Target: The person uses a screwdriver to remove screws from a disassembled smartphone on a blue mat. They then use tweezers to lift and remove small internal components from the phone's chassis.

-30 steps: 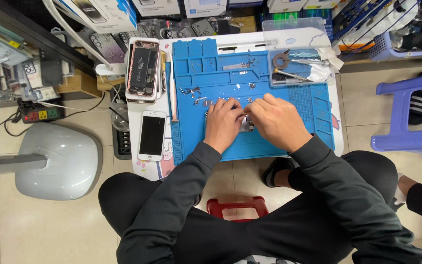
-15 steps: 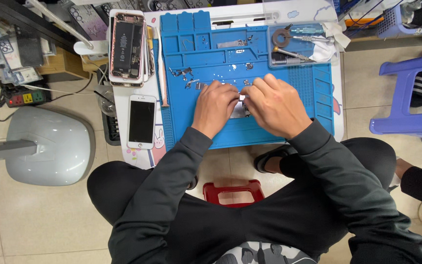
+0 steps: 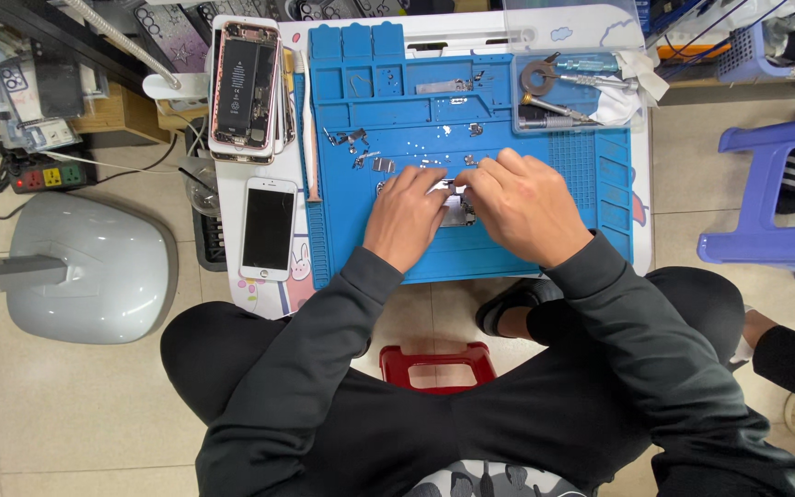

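Head view: two hands, left hand and right hand, pinch one small metal part.

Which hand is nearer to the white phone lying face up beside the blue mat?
Left. The left hand is just right of the white phone; the right hand is farther right.

Phone repair workshop: blue repair mat, opened phone, screwdrivers.
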